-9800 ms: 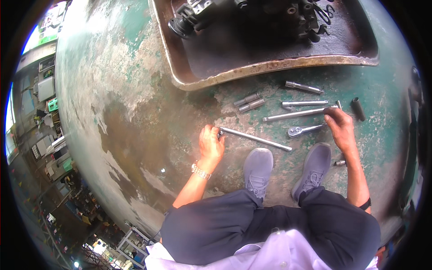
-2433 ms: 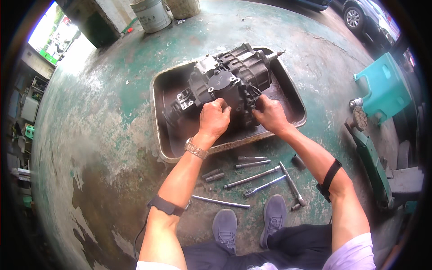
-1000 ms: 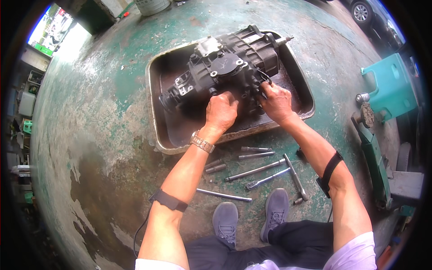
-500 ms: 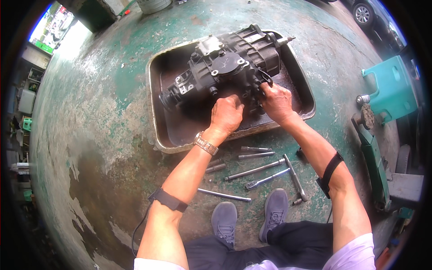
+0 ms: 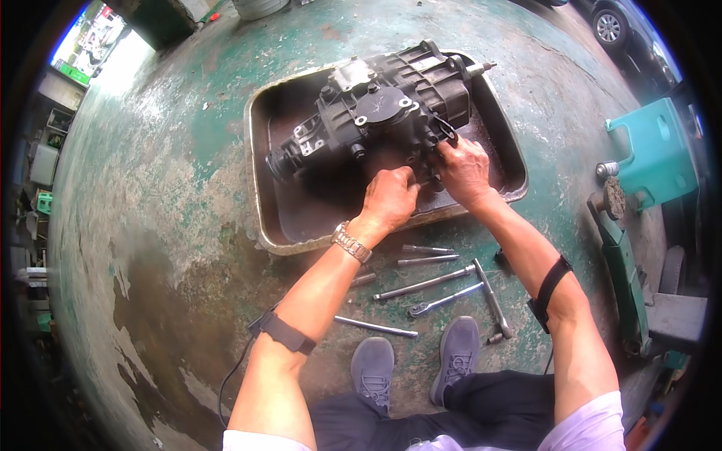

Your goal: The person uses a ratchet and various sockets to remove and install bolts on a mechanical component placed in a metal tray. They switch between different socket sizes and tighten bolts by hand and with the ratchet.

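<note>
A dark, grimy gearbox (image 5: 383, 109) lies in a shallow metal tray (image 5: 260, 218) on the floor. At its near side my left hand (image 5: 389, 197) is closed, knuckles up, with the fingertips turned toward the housing; what they pinch, if anything, is hidden. My right hand (image 5: 464, 173) is curled against the near right part of the gearbox, just below a small black looped bracket (image 5: 447, 129). Its fingertips are out of sight behind the knuckles, so I cannot make out what it grips.
Between the tray and my shoes lie a ratchet (image 5: 444, 299), a long extension bar (image 5: 425, 283), a T-shaped wrench (image 5: 492, 301) and a plain rod (image 5: 376, 327). Off to the right stand a teal plastic stool (image 5: 654, 154) and a green floor jack (image 5: 623, 278).
My left hand has shifted slightly to the right along the gearbox's near side, closer to my right hand. The right hand stays almost where it was.
</note>
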